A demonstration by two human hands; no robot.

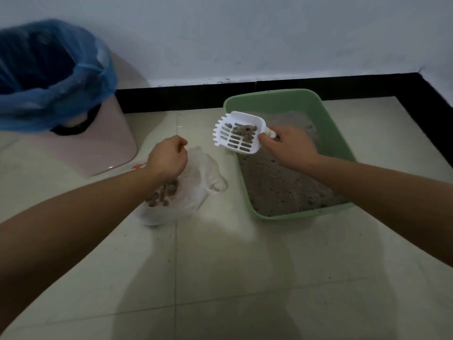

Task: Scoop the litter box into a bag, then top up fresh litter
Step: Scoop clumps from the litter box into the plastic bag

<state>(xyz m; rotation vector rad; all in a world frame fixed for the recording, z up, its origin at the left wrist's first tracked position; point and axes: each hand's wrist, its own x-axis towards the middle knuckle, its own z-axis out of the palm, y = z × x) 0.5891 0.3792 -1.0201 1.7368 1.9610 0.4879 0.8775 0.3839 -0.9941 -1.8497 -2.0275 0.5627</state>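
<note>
A green litter box (335, 133) with grey litter (277, 182) stands on the tiled floor at the right. My right hand (285, 146) grips the handle of a white slotted scoop (239, 132), held over the box's left rim with brown clumps (245, 132) lying in it. To the left, a clear plastic bag (196, 187) lies on the floor with several brown clumps (163, 195) inside. My left hand (169, 158) pinches the bag's upper edge, fingers curled.
A pink bin (98, 148) lined with a blue bag (56, 77) stands at the far left against the white wall. A black skirting strip (186, 96) runs along the wall behind the box. Pale floor tiles (220, 278) fill the foreground.
</note>
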